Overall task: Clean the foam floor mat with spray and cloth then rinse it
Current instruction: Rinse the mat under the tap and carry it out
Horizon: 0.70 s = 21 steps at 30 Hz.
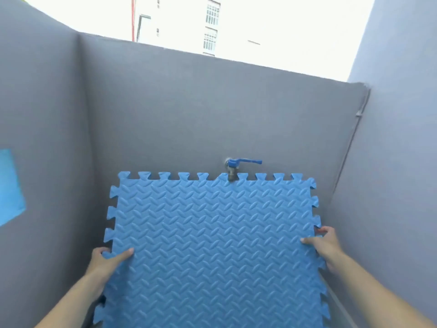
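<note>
A blue foam floor mat (212, 233) with a diamond-plate texture and jigsaw edges is held up in front of me, tilted toward a grey wall. My left hand (106, 260) grips its left edge, thumb on the front face. My right hand (325, 245) grips the right edge the same way. The mat's top edge sits just under a wall tap (233, 168) with a blue lever handle pointing right. No water shows at the spout. Spray and cloth are not in view.
Grey walls (165, 110) enclose a narrow corner on the left, front and right. A thin pipe (350, 143) runs down the right corner. A blue patch (10, 185) is on the left wall. A white building stands beyond the wall.
</note>
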Tool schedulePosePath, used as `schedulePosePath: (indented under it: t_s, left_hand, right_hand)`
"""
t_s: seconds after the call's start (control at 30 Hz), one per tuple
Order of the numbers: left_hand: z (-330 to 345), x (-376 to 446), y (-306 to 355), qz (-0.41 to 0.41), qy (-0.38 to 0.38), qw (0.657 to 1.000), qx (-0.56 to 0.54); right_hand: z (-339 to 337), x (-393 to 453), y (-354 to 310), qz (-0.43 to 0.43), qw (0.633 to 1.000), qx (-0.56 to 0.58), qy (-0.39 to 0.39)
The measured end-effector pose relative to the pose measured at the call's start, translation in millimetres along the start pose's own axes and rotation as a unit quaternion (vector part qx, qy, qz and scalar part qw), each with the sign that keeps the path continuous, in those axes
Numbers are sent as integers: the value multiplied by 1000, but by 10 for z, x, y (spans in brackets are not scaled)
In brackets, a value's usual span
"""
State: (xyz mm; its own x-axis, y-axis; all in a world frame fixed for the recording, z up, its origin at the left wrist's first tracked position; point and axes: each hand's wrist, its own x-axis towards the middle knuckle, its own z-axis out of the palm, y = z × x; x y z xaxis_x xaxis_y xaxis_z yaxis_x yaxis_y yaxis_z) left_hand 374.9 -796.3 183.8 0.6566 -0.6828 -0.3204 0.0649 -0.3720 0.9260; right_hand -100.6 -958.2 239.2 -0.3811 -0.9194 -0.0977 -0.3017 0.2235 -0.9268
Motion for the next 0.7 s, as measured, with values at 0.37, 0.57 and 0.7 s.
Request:
schedulePosePath:
  t_s: [0.37, 0.57, 0.7]
  left_hand:
    - [195, 615, 128, 40, -65, 997, 21]
    - [324, 589, 113, 74, -49, 995, 48]
    - [361, 609, 70, 90, -28, 994, 56]
  right_hand:
    - [213, 489, 143, 3, 999, -45, 18]
    - [619, 60, -1176, -243, 944, -222, 27]
    - [1022, -278, -2043, -442, 833, -323, -73]
